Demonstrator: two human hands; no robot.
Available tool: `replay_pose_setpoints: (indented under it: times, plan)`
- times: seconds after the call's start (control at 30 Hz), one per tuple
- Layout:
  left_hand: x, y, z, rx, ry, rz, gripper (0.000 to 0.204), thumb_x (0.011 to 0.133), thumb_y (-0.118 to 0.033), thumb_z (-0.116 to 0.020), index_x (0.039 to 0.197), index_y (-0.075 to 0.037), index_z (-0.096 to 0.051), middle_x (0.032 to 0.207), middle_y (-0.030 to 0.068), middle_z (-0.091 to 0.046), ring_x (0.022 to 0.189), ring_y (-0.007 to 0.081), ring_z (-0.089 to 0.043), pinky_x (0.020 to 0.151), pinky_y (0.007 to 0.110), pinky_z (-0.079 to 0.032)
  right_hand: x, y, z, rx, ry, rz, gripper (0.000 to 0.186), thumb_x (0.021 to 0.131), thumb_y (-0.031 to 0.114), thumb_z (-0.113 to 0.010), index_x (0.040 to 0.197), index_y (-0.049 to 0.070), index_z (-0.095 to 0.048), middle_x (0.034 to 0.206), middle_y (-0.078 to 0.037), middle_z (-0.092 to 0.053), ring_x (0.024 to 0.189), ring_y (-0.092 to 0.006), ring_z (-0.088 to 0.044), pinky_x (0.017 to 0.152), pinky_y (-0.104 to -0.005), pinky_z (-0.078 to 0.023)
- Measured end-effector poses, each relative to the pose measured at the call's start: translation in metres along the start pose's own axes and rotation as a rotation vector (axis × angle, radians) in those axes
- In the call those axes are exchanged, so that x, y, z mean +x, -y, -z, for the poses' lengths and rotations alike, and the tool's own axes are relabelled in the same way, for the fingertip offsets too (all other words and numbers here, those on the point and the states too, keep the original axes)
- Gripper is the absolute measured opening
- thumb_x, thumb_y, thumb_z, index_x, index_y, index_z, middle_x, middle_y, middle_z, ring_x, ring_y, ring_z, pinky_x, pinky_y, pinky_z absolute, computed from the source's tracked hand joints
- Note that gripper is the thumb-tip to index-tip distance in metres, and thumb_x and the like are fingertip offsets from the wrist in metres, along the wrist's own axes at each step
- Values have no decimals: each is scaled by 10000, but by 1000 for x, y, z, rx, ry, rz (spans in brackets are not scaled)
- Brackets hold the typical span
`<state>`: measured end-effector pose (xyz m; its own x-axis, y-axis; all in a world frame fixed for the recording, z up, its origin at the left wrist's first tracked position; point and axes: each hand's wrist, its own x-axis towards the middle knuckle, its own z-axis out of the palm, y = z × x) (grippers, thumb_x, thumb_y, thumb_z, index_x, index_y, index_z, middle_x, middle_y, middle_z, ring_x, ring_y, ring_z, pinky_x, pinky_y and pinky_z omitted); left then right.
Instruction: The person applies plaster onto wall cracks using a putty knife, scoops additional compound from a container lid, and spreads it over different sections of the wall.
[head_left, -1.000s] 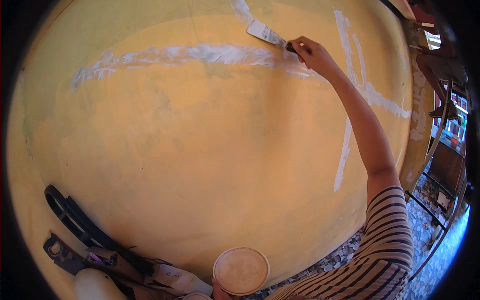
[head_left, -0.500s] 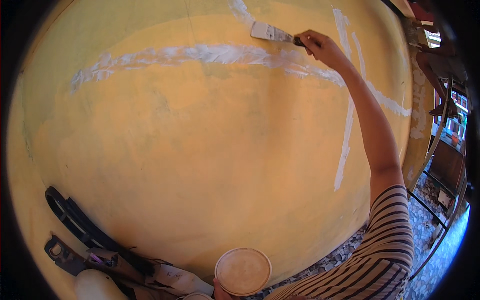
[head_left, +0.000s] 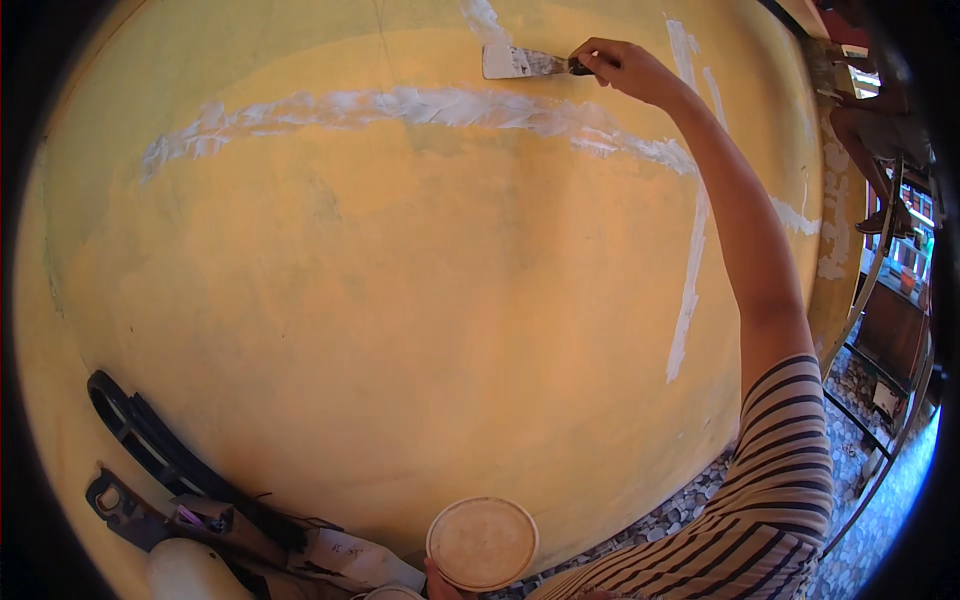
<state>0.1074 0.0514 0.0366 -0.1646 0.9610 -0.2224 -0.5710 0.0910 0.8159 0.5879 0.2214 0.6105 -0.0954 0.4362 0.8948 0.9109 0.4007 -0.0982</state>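
My right hand (head_left: pixel 628 72) is closed round the dark handle of a putty knife (head_left: pixel 525 63), its wide blade smeared with white filler. The blade lies against the yellow wall (head_left: pixel 400 270) at the lower end of a short white streak (head_left: pixel 484 20). A long white band of filler (head_left: pixel 430 107) runs across the wall below the knife. Low in the view, my left hand (head_left: pixel 440 582) grips the edge of a round pale lid (head_left: pixel 482 543); only part of the fingers shows.
A handsaw (head_left: pixel 125 510), a black curved strip (head_left: pixel 150 440) and a marked pale bag (head_left: pixel 355 560) sit at the lower left. Another filler line (head_left: pixel 690 300) runs down the wall at right. At the far right, a person's leg (head_left: pixel 865 150) shows beside a metal frame (head_left: pixel 880 260) above pebble-patterned flooring.
My right hand has moved slightly left and up with the putty knife, and the blade has slid left and a little down at the streak's end. The lid has barely shifted.
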Motion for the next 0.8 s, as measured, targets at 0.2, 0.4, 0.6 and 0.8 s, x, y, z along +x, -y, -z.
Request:
replay_pose_setpoints:
  times: [0.2,0.4,0.6,0.8]
  plan:
    - [2,0,3,-6,0,5,522,1050,-399,-367,1321,22,-516,1297,138,-580,1180,253,-537,1013,346,-409,-4,-44,11,2,-23,-49,358,990,420,-516,1161,136,-652,733,-27,-605,686,-114,-555,656,-302,-466]
    - [1,1,6,-27,-21,-6,531,1051,-407,-363,1326,21,-514,1301,135,-579,1184,250,-535,1018,344,-407,9,-15,1,7,-107,-35,385,975,418,-546,1144,88,-647,712,-35,-608,651,-109,-545,628,-303,-466]
    - [2,4,2,-22,-14,-3,540,1053,-416,-359,1331,20,-512,1306,132,-577,1187,247,-534,1023,342,-405,50,-17,15,-94,-514,-16,378,1010,409,-449,1137,100,-626,737,-77,-655,654,-204,-623,625,-350,-482]
    - [3,6,0,-30,-27,-3,548,1054,-424,-355,1336,20,-510,1310,129,-575,1190,245,-532,1027,339,-403,72,39,-1,-76,-480,123,289,988,279,-457,1192,143,-610,944,-214,-700,868,-430,-665,756,-493,-527]
